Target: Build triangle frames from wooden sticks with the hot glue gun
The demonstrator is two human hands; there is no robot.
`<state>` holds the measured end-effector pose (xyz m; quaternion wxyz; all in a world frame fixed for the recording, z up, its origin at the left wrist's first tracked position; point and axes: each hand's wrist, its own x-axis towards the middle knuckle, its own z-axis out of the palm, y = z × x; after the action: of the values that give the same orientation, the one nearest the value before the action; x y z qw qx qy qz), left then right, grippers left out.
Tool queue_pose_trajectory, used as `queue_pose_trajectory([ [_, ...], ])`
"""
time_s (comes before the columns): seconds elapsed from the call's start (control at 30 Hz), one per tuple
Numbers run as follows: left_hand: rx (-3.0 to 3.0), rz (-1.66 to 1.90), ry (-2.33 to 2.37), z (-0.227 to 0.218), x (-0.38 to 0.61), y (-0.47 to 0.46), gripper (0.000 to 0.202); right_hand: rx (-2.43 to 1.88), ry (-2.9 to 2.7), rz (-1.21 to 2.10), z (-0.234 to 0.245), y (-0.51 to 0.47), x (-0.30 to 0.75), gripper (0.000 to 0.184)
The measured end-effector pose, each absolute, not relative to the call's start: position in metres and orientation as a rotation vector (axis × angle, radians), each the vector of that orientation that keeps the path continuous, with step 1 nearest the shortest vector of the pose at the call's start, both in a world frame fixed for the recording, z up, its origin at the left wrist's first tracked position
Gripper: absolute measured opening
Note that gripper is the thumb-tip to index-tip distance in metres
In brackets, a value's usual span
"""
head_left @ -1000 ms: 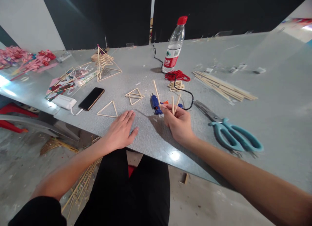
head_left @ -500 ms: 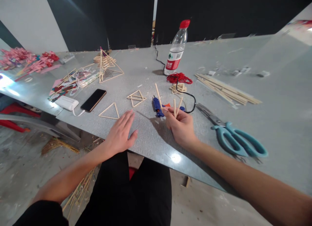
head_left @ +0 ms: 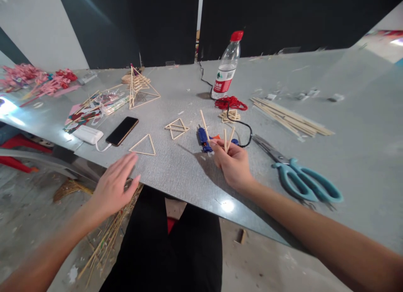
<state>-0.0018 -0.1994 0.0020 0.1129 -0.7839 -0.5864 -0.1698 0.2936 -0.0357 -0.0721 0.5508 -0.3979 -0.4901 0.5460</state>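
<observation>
My right hand point(head_left: 233, 164) rests on the grey table point(head_left: 189, 166) with its fingers closed on three short wooden sticks point(head_left: 227, 139) that point upward. Just beyond it lies a blue glue gun point(head_left: 203, 139) with a black cord. My left hand point(head_left: 113, 187) hovers open at the table's near edge, fingers stretched out, holding nothing. It is closest to a flat stick triangle point(head_left: 143, 145). A stacked pair of stick triangles point(head_left: 176, 128) lies further in.
Teal scissors point(head_left: 299, 176) lie right of my right hand. A bundle of long sticks point(head_left: 291, 118), red string point(head_left: 230, 102), a water bottle point(head_left: 227, 65), a stick pyramid point(head_left: 140, 87), a phone point(head_left: 122, 131) and a white power bank point(head_left: 88, 134) are on the table. Stick scraps litter the floor.
My left hand has lifted off the table and swung left and toward me, past the near edge. My right hand stays put with the sticks.
</observation>
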Motion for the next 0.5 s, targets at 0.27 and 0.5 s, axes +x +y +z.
queue_pose_trajectory([
  [0.27,-2.637,-0.107,-1.579,-0.025,0.06,-0.091,0.058,-0.958,-1.183,1.268,-0.075,-0.035,0.297,0.044],
  [0.5,-2.607,-0.072,-1.601,-0.048,0.051,-0.093,0.062,-0.963,-1.191,1.257,-0.072,-0.035,0.295,0.044],
])
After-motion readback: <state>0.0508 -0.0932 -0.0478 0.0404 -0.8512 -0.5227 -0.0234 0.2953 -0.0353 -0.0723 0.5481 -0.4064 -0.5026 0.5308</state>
